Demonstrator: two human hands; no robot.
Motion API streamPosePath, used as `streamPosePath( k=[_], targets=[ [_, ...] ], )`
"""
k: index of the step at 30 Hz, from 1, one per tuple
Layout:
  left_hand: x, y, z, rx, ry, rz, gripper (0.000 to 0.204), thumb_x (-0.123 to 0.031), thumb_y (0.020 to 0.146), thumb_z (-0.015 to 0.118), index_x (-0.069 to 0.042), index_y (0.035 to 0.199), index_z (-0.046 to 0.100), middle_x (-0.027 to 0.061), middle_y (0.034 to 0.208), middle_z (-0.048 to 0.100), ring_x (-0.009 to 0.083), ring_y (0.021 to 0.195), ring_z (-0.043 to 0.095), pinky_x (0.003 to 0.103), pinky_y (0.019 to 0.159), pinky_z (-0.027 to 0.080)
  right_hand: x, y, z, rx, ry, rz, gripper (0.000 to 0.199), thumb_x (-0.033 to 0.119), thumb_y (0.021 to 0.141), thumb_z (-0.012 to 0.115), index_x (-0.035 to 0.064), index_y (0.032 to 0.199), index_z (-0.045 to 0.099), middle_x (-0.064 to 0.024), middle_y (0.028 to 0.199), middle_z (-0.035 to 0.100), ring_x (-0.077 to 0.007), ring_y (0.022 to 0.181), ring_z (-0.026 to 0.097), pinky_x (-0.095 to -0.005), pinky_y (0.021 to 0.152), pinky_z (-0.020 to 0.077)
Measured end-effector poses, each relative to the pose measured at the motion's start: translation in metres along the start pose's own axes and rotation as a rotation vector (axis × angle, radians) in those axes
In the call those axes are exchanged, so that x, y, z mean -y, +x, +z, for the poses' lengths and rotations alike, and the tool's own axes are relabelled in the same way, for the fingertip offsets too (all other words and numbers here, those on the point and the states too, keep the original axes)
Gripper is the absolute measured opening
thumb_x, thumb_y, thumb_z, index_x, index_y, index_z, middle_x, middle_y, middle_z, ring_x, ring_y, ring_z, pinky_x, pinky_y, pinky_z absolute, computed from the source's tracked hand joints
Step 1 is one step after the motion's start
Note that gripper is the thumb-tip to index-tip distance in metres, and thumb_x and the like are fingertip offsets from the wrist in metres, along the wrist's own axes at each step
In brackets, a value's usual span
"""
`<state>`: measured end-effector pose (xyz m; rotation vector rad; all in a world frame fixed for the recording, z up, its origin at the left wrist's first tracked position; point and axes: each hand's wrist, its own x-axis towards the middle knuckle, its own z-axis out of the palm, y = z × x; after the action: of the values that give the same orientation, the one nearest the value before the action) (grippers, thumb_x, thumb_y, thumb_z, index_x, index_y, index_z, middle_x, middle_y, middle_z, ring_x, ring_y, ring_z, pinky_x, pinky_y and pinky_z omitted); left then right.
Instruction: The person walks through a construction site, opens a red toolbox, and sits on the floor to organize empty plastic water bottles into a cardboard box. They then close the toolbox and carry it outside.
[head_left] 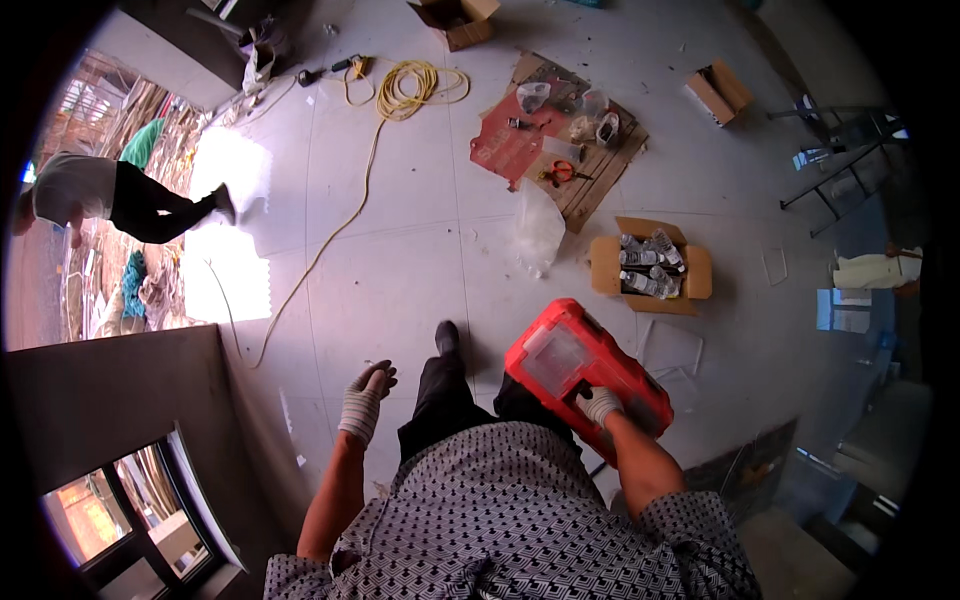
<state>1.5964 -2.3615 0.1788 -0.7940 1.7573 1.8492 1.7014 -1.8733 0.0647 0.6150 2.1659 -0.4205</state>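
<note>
My right hand, in a striped work glove with dark fingers, is closed on a red plastic tool case. The case hangs tilted by my right leg and has a greyish see-through panel in its lid. Out to the left, my gloved left hand is held in the air beside my leg, its fingers curled together. A tiny pale speck shows at those fingertips, too small to name.
An open carton of plastic bottles stands ahead right, near a clear plastic bag. Beyond lie flattened cardboard with orange-handled scissors, and a yellow cable. Another person walks at the left opening. A ladder stands right.
</note>
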Motion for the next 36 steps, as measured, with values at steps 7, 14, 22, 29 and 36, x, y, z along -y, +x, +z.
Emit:
streamPosePath(
  k=[7, 14, 22, 29, 36],
  targets=[
    [0.05, 0.041, -0.083, -0.154, -0.029, -0.244, 0.033, -0.026, 0.094, 0.058, -0.008, 0.121, 0.064, 0.0067, 0.103, 0.069, 0.018, 0.089, 0.066, 0.03, 0.072, 0.048, -0.011, 0.013, 0.028, -0.127, 0.386, 0.166, 0.041, 0.044, 0.085, 0.064, 0.0033, 0.081, 0.066, -0.011, 0.067, 0.062, -0.0256, 0.058, 0.062, -0.0421, 0.058, 0.0509],
    [0.052, 0.09, -0.155, -0.252, 0.009, -0.435, 0.032, -0.024, 0.092, 0.057, -0.009, 0.119, 0.064, 0.0053, 0.096, 0.069, 0.0173, 0.081, 0.066, 0.029, 0.065, 0.046, 0.028, 0.004, 0.022, -0.169, 0.97, 0.45, 0.03, 0.038, 0.087, 0.069, 0.0115, 0.081, 0.059, -0.0019, 0.062, 0.054, -0.0159, 0.051, 0.051, -0.0348, 0.046, 0.0413],
    [-0.061, 0.222, -0.183, -0.173, -0.03, -0.178, 0.031, -0.029, 0.096, 0.055, -0.013, 0.121, 0.065, 0.005, 0.104, 0.07, 0.0161, 0.089, 0.066, 0.029, 0.073, 0.048, 0.118, -0.014, -0.018, -0.37, 1.21, 0.47, 0.033, 0.039, 0.087, 0.071, 0.008, 0.083, 0.059, -0.0017, 0.063, 0.053, -0.0168, 0.048, 0.048, -0.0349, 0.045, 0.0384],
    [-0.119, 0.24, -0.176, -0.155, -0.066, -0.037, 0.03, -0.029, 0.096, 0.055, -0.013, 0.12, 0.065, 0.0044, 0.104, 0.07, 0.015, 0.088, 0.066, 0.027, 0.072, 0.048, 0.114, 0.049, -0.006, -0.328, 1.117, 0.429, 0.044, 0.039, 0.083, 0.075, 0.0014, 0.106, 0.067, -0.0055, 0.088, 0.063, -0.0187, 0.074, 0.057, -0.0379, 0.07, 0.0483],
    [-0.051, 0.187, -0.168, -0.337, -0.085, -0.309, 0.031, -0.024, 0.091, 0.056, -0.01, 0.117, 0.065, 0.004, 0.095, 0.069, 0.0152, 0.08, 0.066, 0.028, 0.062, 0.045, 0.102, 0.106, -0.025, -0.305, 0.737, 0.273, 0.056, 0.05, 0.079, 0.071, -0.0038, 0.094, 0.07, -0.0107, 0.084, 0.066, -0.0196, 0.08, 0.063, -0.0387, 0.074, 0.049]
  ],
)
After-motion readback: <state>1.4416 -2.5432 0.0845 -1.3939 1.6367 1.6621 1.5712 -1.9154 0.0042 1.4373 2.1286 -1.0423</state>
